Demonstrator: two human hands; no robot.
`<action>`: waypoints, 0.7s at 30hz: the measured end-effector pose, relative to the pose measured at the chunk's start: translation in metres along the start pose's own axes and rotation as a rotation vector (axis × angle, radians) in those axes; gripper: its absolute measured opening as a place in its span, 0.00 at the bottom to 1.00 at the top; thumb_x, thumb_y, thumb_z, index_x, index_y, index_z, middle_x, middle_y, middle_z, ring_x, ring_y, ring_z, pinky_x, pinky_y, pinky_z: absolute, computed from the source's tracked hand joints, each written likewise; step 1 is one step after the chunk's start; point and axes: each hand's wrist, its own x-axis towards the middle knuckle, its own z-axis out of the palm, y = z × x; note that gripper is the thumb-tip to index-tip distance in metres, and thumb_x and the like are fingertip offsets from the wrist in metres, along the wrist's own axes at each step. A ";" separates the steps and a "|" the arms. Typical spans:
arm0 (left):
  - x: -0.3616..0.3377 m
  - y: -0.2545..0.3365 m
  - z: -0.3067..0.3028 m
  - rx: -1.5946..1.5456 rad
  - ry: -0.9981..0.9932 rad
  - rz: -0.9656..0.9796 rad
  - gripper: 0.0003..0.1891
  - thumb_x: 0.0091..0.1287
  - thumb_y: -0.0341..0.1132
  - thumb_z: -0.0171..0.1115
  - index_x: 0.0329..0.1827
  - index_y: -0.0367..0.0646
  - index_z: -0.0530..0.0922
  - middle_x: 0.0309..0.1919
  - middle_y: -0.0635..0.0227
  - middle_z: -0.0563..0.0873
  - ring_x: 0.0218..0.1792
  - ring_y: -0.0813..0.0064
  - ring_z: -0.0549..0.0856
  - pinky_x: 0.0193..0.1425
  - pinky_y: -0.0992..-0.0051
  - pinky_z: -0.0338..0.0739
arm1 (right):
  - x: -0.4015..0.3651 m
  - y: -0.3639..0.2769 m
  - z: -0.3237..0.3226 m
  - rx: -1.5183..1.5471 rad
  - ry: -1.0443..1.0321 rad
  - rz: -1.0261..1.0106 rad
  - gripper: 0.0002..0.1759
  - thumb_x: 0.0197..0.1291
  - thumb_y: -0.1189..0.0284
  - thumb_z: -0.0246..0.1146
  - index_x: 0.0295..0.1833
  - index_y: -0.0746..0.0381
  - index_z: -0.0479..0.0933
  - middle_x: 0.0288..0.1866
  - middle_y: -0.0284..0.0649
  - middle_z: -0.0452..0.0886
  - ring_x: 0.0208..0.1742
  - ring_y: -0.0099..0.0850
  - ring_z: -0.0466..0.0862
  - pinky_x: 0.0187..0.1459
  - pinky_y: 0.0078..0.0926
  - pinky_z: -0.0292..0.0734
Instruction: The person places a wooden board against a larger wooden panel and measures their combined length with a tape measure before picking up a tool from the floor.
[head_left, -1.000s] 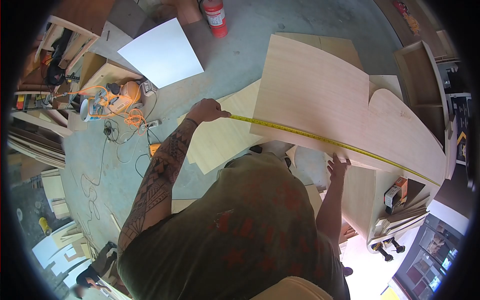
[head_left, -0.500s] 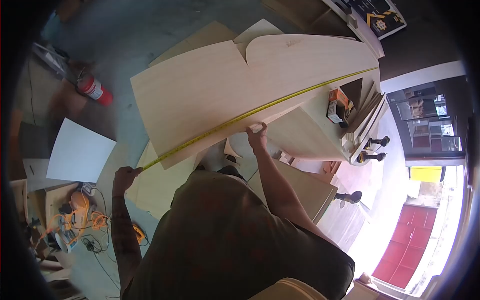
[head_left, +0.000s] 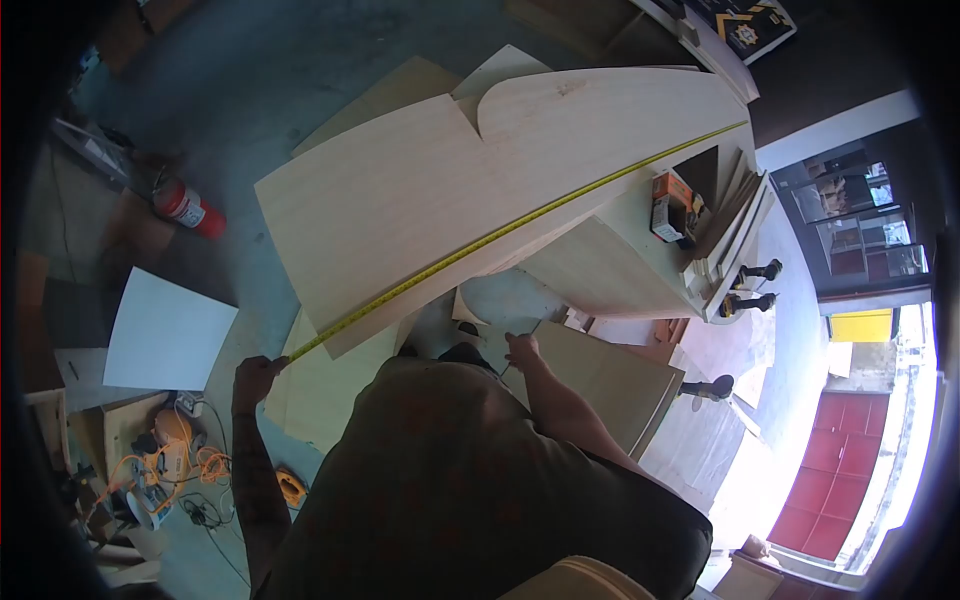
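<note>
A long pale plywood sheet (head_left: 400, 200), with a notch and a curved cut in its far edge, lies in front of me. A yellow tape measure (head_left: 470, 243) is stretched along its near side, from the far right corner past the left end. My left hand (head_left: 260, 382) is closed on the near end of the tape, just beyond the sheet's left corner. Clear of the sheet, my right hand (head_left: 522, 350) hangs below its near edge, beside a lower board (head_left: 600, 385). Its fingers look loosely apart, and I see nothing in them.
An orange-and-white box (head_left: 672, 207) and stacked wood strips (head_left: 722, 235) rest at the right, with cordless drills (head_left: 750, 303) close by. At the left are a fire extinguisher (head_left: 190, 208), a white panel (head_left: 170, 330) and corded orange tools (head_left: 170, 455) on the floor.
My right hand has let go of the sheet's near edge and dropped toward my body. My left hand still holds the tape, slightly lower in view.
</note>
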 end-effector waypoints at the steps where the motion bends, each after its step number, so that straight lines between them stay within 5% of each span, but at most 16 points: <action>1: 0.001 -0.001 0.001 -0.004 -0.006 0.016 0.27 0.62 0.60 0.70 0.30 0.39 0.89 0.26 0.54 0.89 0.31 0.60 0.89 0.40 0.62 0.81 | 0.000 0.008 0.002 -0.037 -0.013 0.042 0.29 0.66 0.57 0.69 0.65 0.62 0.73 0.44 0.46 0.82 0.34 0.38 0.87 0.30 0.37 0.81; 6: 0.006 -0.007 0.005 0.021 -0.004 0.017 0.27 0.63 0.60 0.69 0.30 0.39 0.89 0.26 0.53 0.89 0.31 0.56 0.89 0.39 0.59 0.81 | -0.015 0.003 0.002 -0.047 -0.040 0.078 0.25 0.68 0.57 0.67 0.62 0.63 0.76 0.45 0.45 0.83 0.42 0.39 0.87 0.39 0.41 0.82; 21: 0.006 -0.009 0.003 0.002 0.009 0.032 0.27 0.64 0.57 0.69 0.31 0.36 0.88 0.26 0.51 0.88 0.31 0.54 0.89 0.39 0.59 0.80 | -0.030 -0.059 0.027 -0.187 -0.059 -0.161 0.28 0.68 0.56 0.66 0.67 0.61 0.74 0.48 0.44 0.84 0.39 0.35 0.87 0.37 0.36 0.83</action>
